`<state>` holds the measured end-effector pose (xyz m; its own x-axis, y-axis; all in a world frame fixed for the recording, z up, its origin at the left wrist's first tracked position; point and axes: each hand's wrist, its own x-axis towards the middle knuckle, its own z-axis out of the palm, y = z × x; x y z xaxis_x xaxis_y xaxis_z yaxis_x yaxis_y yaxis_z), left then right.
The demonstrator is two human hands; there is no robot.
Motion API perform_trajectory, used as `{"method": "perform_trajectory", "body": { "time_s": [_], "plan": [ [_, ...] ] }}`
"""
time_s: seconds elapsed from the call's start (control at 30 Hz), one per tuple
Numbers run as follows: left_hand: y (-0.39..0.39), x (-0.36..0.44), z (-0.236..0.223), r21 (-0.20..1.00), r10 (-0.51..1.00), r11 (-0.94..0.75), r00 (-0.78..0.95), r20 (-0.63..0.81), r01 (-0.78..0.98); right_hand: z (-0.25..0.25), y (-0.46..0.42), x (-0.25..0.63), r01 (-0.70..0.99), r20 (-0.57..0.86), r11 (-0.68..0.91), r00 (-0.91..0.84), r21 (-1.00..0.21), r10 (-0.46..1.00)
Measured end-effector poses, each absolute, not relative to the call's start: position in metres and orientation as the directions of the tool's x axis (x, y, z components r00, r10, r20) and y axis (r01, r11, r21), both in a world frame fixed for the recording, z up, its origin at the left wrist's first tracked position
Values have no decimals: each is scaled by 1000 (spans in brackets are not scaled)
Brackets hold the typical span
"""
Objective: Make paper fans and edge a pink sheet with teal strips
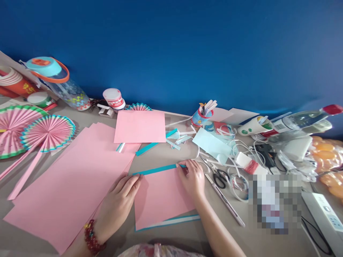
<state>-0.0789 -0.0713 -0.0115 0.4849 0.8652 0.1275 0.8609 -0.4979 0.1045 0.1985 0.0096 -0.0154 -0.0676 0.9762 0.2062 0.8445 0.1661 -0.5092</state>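
Note:
A pink paper sheet [163, 196] lies on the table in front of me. A blue strip [158, 169] runs along its far edge, and a blue-and-white strip [171, 222] shows along its near edge. My left hand [124, 191] is at the sheet's far left corner, its fingers together and pressed on the paper and strip. At the far right corner, my right hand [193, 178] has bent fingers on the strip and its thumb on the pink paper. What lies beneath the fingers is hidden.
Large pink sheets [72, 178] and paper fans [48, 132] lie to the left. Another pink sheet [139, 126] is farther back. To the right are a utility knife [226, 201], scissors [221, 177], clear tape [238, 184], a glue gun [265, 155] and a power strip [325, 210].

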Motion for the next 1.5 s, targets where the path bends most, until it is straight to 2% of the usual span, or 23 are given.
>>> {"method": "perform_trajectory", "body": {
  "time_s": [0.27,0.43,0.53,0.6,0.67,0.87,1.17,1.27,1.37,1.5],
  "plan": [
    [-70,-76,-4,96,869,-492,481,120,865,-17,9,199,858,199,160,-69,-488,978],
    [-62,-61,12,116,900,-430,416,129,895,-21,8,200,862,207,153,-58,-483,977],
    [-47,-40,15,178,846,-531,508,163,828,-22,8,201,862,225,175,-73,-476,972],
    [-34,-23,12,190,731,-681,667,142,707,-23,7,201,863,236,183,-76,-471,969],
    [-23,-10,3,189,645,-763,747,162,618,-24,7,200,864,241,177,-66,-471,968],
    [-13,-2,-19,183,631,-774,761,150,606,-22,5,200,858,252,157,-34,-488,967],
    [-14,-4,-17,176,625,-779,767,148,601,-15,7,225,895,295,73,67,-440,953],
    [-14,-3,-18,180,622,-781,769,147,597,-4,0,222,883,283,211,-93,-419,955],
    [-14,-1,-19,178,622,-782,766,161,597,2,-12,217,873,236,369,-304,-319,923],
    [-19,-13,-15,144,647,-762,743,173,631,-7,-23,218,877,227,434,-388,-206,893]
  ]
}}
